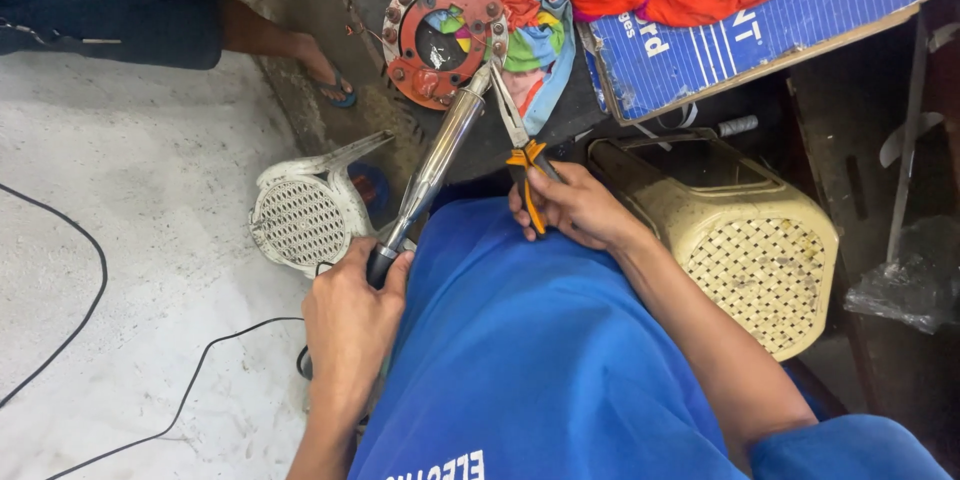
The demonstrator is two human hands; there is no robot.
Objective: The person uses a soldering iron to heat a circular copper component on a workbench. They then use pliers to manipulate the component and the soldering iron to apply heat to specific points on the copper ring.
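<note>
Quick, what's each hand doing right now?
Left hand: closed around the dark handle of a long metal tool.
Right hand: closed on the orange-handled pliers.

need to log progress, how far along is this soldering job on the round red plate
Done: the red round plate lies set up on the patterned cloth. In hand: the left hand holds the soldering iron with its tip at the plate's rim, and the right hand works orange-handled pliers at the same spot. Left: both tools are at that joint, so it looks unfinished; whether the other terminals are done cannot be told.
</note>
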